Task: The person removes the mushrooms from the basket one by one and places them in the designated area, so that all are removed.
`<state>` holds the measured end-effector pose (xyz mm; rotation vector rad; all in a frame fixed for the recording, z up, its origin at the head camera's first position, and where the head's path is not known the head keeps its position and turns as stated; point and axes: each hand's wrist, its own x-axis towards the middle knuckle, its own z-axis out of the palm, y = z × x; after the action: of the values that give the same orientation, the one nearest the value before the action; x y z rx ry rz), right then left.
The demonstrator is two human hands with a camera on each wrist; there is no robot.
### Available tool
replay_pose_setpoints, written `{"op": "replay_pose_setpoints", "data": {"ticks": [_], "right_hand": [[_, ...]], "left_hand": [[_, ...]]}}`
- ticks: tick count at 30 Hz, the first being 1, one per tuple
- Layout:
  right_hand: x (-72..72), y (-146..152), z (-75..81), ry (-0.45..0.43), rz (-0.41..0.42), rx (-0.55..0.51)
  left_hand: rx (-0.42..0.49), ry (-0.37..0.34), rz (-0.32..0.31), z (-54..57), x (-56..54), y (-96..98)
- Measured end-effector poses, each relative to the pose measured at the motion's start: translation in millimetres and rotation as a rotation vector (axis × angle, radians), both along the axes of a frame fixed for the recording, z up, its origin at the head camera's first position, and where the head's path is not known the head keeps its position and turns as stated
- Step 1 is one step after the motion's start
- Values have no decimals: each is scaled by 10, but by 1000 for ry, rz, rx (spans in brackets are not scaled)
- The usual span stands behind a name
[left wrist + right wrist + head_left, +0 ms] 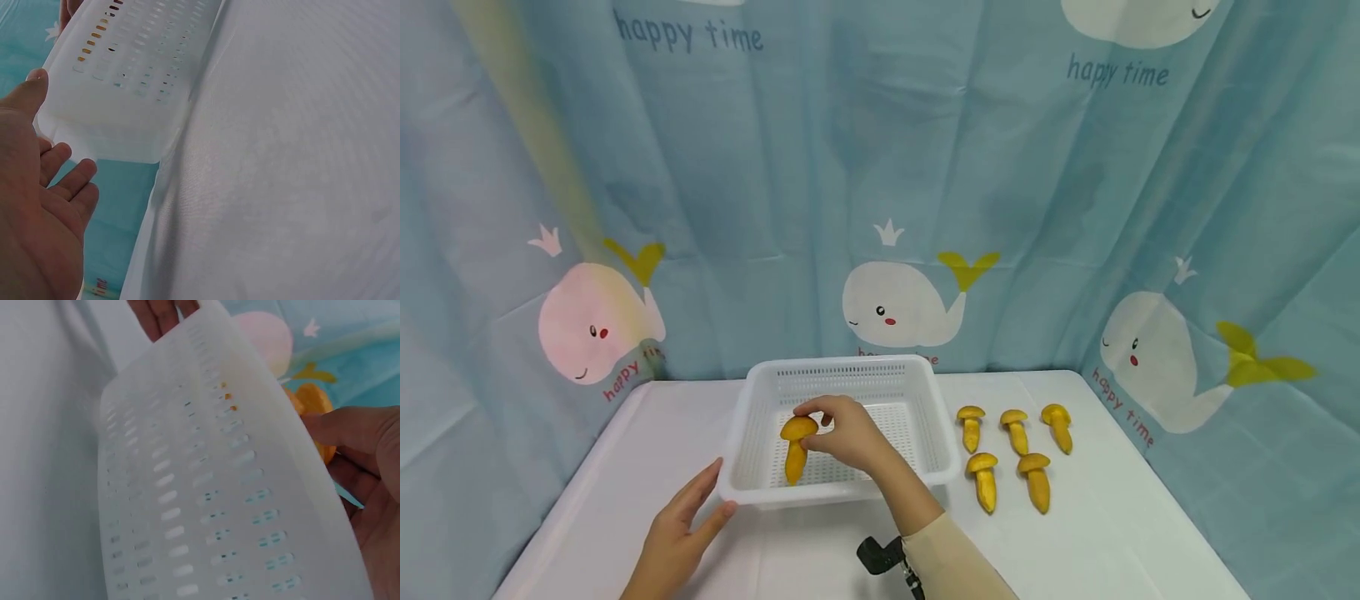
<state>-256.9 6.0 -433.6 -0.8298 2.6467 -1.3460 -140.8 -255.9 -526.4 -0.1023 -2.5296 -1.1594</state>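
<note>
A yellow mushroom (795, 460) with a rounded cap is in the left part of a white perforated plastic basket (951, 450). My right hand (850, 435) reaches over the basket's front wall and pinches this mushroom by the cap between thumb and fingers. In the right wrist view, the basket wall hides part of the mushroom (315, 400). At the front left corner of the basket, my left hand (677, 533) touches the rim, thumb and fingers spread around the corner. The left wrist view shows its thumb (34, 90) against the rim and its other fingers loosely extended.
Several more yellow mushrooms (985, 483) lie in two rows to the right of the basket on the white table (1120, 525). A blue curtain (790, 208) with whale prints stands behind and on both sides. A black device (880, 556) sits at my right wrist.
</note>
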Motion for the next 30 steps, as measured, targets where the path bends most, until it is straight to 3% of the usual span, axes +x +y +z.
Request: {"op": "replay_pose_setpoints", "data": {"ticks": [10,15,22,30], "right_hand": [[-24,358,103,151,-15,-52],[-11,534,127,134,-18,-86],[19,742,47,78,-37,-111],[151,1073,58,77,-67,-143]], "left_hand": [[38,43,-38,-7,-10,-32],[55,42,-59,-16,-11,-30],[70,77,-79,-13,-11,-23],[44,32,-56,-17,-15,-18]]}}
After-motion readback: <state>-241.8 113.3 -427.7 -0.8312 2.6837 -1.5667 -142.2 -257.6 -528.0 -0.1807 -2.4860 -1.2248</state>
